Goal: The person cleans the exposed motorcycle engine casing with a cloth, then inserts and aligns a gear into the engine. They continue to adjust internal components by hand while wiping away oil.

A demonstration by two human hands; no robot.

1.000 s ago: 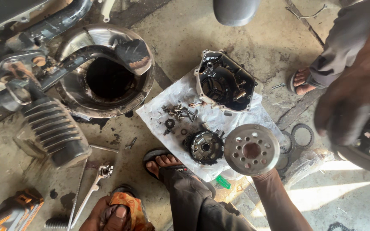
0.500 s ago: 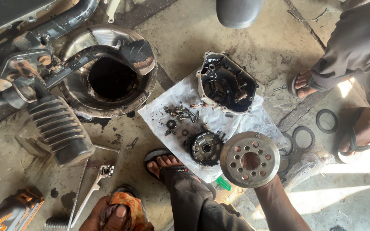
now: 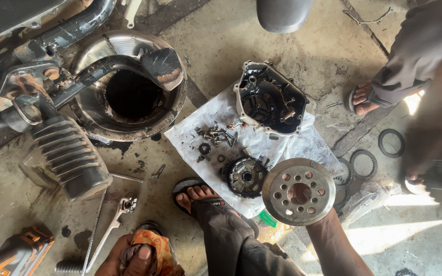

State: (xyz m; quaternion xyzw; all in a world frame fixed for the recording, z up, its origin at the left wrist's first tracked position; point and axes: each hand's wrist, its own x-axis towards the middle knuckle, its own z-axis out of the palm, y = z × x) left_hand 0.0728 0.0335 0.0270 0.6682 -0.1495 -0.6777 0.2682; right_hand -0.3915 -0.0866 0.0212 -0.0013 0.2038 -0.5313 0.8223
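My right hand (image 3: pixel 317 223) holds up a round grey metal disc (image 3: pixel 299 191) with a ring of holes; the disc hides most of the fingers. It hangs over the edge of a white sheet (image 3: pixel 190 135), just right of a dark round clutch hub (image 3: pixel 246 176). At the bottom edge, my left hand (image 3: pixel 136 255) is closed around an orange rag (image 3: pixel 154 243). A black engine cover (image 3: pixel 269 105) lies open side up at the sheet's far end, with several loose bolts and washers (image 3: pixel 218 137) beside it.
A metal basin (image 3: pixel 177 97) of dark oil sits under a motorcycle frame, with a finned engine cylinder (image 3: pixel 67 153) beside it. On the floor are a wrench (image 3: pixel 111 227), an orange power tool (image 3: pixel 16 253) and dark friction rings (image 3: pixel 391 143). Another person's foot (image 3: pixel 364 99) and blurred arm (image 3: pixel 436 133) are at the right.
The disc in my right hand has sunk slightly. The other person's arm at the right swung out of the way, uncovering the rings, then came back blurred.
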